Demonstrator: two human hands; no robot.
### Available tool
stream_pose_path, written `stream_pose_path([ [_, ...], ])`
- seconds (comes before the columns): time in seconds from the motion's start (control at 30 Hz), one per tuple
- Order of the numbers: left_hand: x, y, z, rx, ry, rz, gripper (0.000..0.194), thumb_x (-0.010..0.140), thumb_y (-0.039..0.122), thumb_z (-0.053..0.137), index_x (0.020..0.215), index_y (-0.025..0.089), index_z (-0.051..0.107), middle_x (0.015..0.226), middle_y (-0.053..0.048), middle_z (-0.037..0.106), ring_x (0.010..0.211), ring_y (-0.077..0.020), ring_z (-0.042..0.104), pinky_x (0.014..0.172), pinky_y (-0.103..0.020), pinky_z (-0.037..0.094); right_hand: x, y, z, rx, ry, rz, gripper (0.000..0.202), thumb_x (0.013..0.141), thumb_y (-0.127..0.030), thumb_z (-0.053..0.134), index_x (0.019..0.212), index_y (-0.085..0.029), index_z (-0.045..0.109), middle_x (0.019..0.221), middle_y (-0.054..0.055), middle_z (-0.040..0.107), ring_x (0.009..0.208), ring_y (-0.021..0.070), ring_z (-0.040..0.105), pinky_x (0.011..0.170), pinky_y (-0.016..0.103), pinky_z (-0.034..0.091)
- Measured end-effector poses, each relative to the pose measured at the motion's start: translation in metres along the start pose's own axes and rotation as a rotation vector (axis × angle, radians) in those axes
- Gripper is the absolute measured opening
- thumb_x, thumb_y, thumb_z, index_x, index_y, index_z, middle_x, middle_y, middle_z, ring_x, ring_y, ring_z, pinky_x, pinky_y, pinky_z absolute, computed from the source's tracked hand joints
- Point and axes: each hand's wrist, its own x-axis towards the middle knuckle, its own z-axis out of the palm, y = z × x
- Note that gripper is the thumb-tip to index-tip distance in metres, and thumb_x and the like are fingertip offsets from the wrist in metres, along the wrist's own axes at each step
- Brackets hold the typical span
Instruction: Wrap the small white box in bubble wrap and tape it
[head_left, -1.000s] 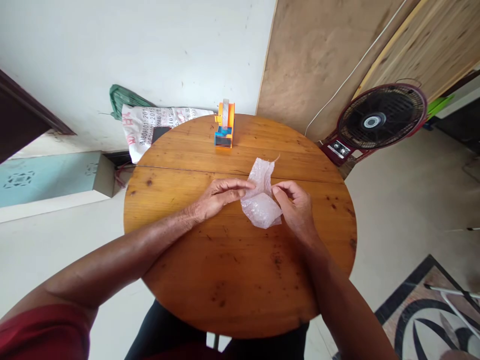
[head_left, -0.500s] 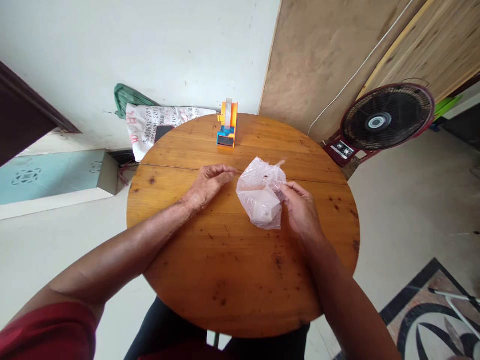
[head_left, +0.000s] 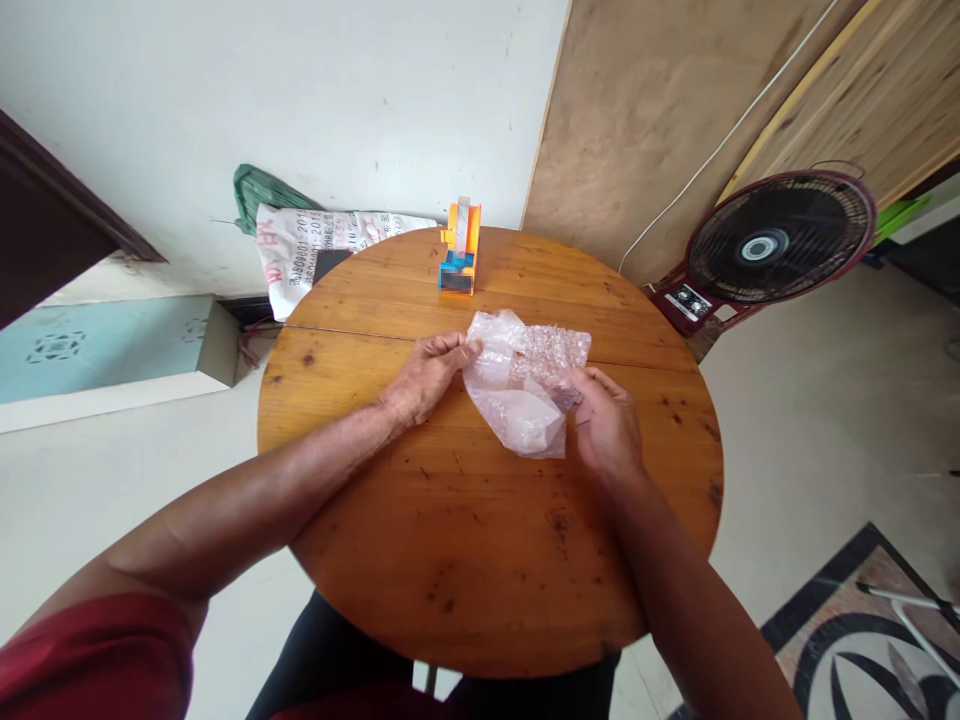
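My left hand [head_left: 429,378]: thumb and fingers pinching the left edge of the bubble wrap [head_left: 517,405]. My right hand [head_left: 606,420]: thumb and forefinger pinching its right edge. Wrap sits between both hands, mid-table, top part spread sideways, bulging at the near end; contents unclear through the film. Round wooden table [head_left: 450,560] under it. Orange-and-blue tape dispenser [head_left: 469,250] upright near the far edge. Fan [head_left: 780,240] off the table, far right. Printed sack [head_left: 300,240] far left.
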Motion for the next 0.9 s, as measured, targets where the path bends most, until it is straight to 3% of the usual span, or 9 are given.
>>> stream_pose_path([
  [0.1, 0.001, 0.003, -0.005, 0.036, 0.056, -0.005, 0.04, 0.078, 0.056, 0.07, 0.075, 0.016, 0.064, 0.074, -0.003, 0.065, 0.072, -0.0149, 0.057, 0.072, -0.028, 0.047, 0.008, 0.004, -0.002, 0.199, 0.063, 0.1, 0.024, 0.069, -0.033, 0.079, 0.064, -0.02, 0.06, 0.069, -0.002, 0.061, 0.065, 0.0134, 0.056, 0.068, 0.027, 0.048],
  [0.23, -0.012, 0.016, -0.006, 0.383, 0.125, 0.382, 0.038, 0.087, 0.052, 0.063, 0.104, 0.019, 0.067, 0.104, -0.007, 0.067, 0.099, -0.0206, 0.06, 0.093, -0.035, 0.047, 0.011, 0.008, -0.001, 0.197, 0.047, 0.11, 0.027, 0.066, -0.035, 0.082, 0.063, -0.02, 0.06, 0.069, -0.002, 0.063, 0.064, 0.0129, 0.057, 0.065, 0.026, 0.048],
  [0.3, -0.022, 0.022, -0.003, 0.577, -0.047, 0.587, 0.04, 0.087, 0.048, 0.064, 0.116, 0.02, 0.066, 0.122, -0.011, 0.063, 0.117, -0.0261, 0.056, 0.105, -0.043, 0.042, 0.009, 0.007, 0.0, 0.163, 0.02, 0.113, 0.027, 0.067, -0.037, 0.083, 0.066, -0.02, 0.062, 0.07, -0.002, 0.064, 0.064, 0.0131, 0.057, 0.064, 0.026, 0.048],
  [0.43, -0.032, 0.02, 0.007, 0.716, -0.411, 0.788, 0.079, 0.077, 0.052, 0.074, 0.145, 0.024, 0.045, 0.149, -0.015, 0.047, 0.139, -0.0355, 0.041, 0.116, -0.054, 0.032, 0.007, 0.004, 0.002, 0.061, -0.045, 0.113, 0.027, 0.07, -0.043, 0.08, 0.071, -0.022, 0.063, 0.072, -0.001, 0.066, 0.066, 0.0158, 0.06, 0.066, 0.029, 0.05],
  [0.5, -0.031, 0.017, 0.009, 0.726, -0.468, 0.791, 0.077, 0.079, 0.043, 0.072, 0.147, 0.023, 0.042, 0.14, -0.015, 0.056, 0.134, -0.0339, 0.046, 0.112, -0.052, 0.037, 0.007, 0.003, 0.001, 0.016, -0.045, 0.094, 0.029, 0.069, -0.045, 0.079, 0.071, -0.022, 0.062, 0.072, 0.0, 0.066, 0.069, 0.0176, 0.062, 0.068, 0.031, 0.051],
  [0.6, -0.028, 0.019, 0.004, 0.728, -0.446, 0.725, 0.055, 0.082, 0.03, 0.063, 0.136, 0.021, 0.055, 0.105, -0.01, 0.07, 0.105, -0.0268, 0.062, 0.096, -0.043, 0.048, 0.01, 0.003, -0.002, 0.026, -0.002, 0.064, 0.03, 0.068, -0.044, 0.08, 0.071, -0.022, 0.061, 0.07, -0.001, 0.064, 0.068, 0.0163, 0.061, 0.066, 0.03, 0.051],
  [0.73, -0.022, 0.035, -0.012, 0.808, -0.505, 0.57, 0.035, 0.086, 0.044, 0.06, 0.109, 0.019, 0.069, 0.088, -0.007, 0.069, 0.082, -0.0224, 0.061, 0.085, -0.038, 0.046, 0.014, 0.006, -0.008, 0.096, 0.077, 0.071, 0.027, 0.069, -0.039, 0.08, 0.07, -0.021, 0.06, 0.069, -0.003, 0.061, 0.06, 0.0118, 0.056, 0.059, 0.026, 0.048],
  [0.83, -0.017, 0.041, -0.023, 0.91, -0.546, 0.413, 0.044, 0.094, 0.055, 0.045, 0.086, 0.02, 0.069, 0.071, -0.006, 0.061, 0.068, -0.0192, 0.054, 0.074, -0.033, 0.041, 0.017, 0.009, -0.01, 0.096, 0.117, 0.069, 0.022, 0.065, -0.033, 0.079, 0.072, -0.021, 0.061, 0.071, -0.002, 0.064, 0.062, 0.0135, 0.058, 0.059, 0.027, 0.049],
  [0.9, -0.014, 0.04, -0.027, 0.931, -0.451, 0.347, 0.053, 0.097, 0.058, 0.037, 0.072, 0.02, 0.064, 0.062, -0.004, 0.053, 0.06, -0.0171, 0.046, 0.068, -0.031, 0.035, 0.018, 0.009, -0.01, 0.089, 0.115, 0.056, 0.021, 0.065, -0.031, 0.077, 0.073, -0.021, 0.061, 0.073, -0.001, 0.066, 0.066, 0.0152, 0.061, 0.062, 0.029, 0.051],
])
